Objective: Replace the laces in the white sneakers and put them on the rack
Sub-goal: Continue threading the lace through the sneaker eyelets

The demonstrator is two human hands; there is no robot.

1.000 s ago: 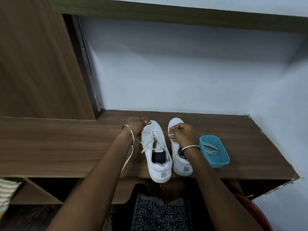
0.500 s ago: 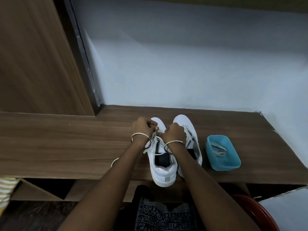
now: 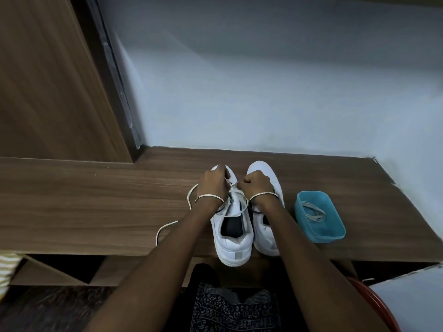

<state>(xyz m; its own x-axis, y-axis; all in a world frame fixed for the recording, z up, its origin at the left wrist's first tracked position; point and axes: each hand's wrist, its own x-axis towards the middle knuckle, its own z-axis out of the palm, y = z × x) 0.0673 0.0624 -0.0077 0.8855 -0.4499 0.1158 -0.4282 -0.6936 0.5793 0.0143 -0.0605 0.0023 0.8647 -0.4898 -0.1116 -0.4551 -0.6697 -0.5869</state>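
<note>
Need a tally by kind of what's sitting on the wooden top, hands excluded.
Sneakers, white: 2, left sneaker and right sneaker.
Blue tub: 1.
Laces: 2, trailing lace on the left sneaker, coiled lace bundle in the tub.
Total: 5.

The left hand (image 3: 214, 185) and right hand (image 3: 257, 185) curl over the front of the left sneaker (image 3: 233, 245), so the fingers (image 3: 224, 174) hide where they pinch the lace (image 3: 188, 198). The right arm (image 3: 299, 236) covers the middle of the right sneaker (image 3: 263, 168). A red round thing (image 3: 381, 305) at 5 o'clock is cut off.
</note>
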